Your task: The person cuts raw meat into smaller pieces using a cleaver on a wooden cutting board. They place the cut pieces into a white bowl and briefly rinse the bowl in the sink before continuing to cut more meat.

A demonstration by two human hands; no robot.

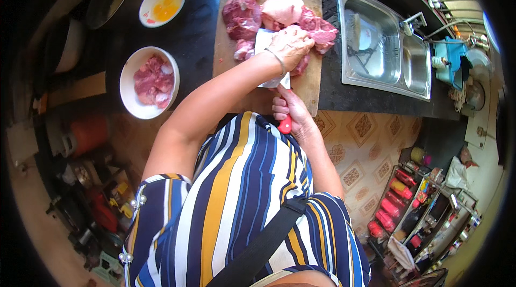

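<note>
In my right hand [291,109] is the red handle [285,125] of a wide-bladed kitchen cleaver. Its metal blade [264,39] reaches away from me over the wooden cutting board [231,70], partly hidden under my left wrist. My left hand [291,45] bears down with bent fingers on raw meat [300,67] at the blade's right side; the fingertips and the cutting edge are hidden. Around it on the board lie a dark red chunk of meat [242,16], a pale, skin-covered piece [282,8] and a marbled piece [322,30] overhanging the right edge.
To the left on the black countertop [197,45] stand a white bowl [125,85] of cut meat and another bowl [144,0] with egg yolks. A steel double sink [371,61] with a tap [413,22] is at the right. A rack [397,202] of bottles stands lower right.
</note>
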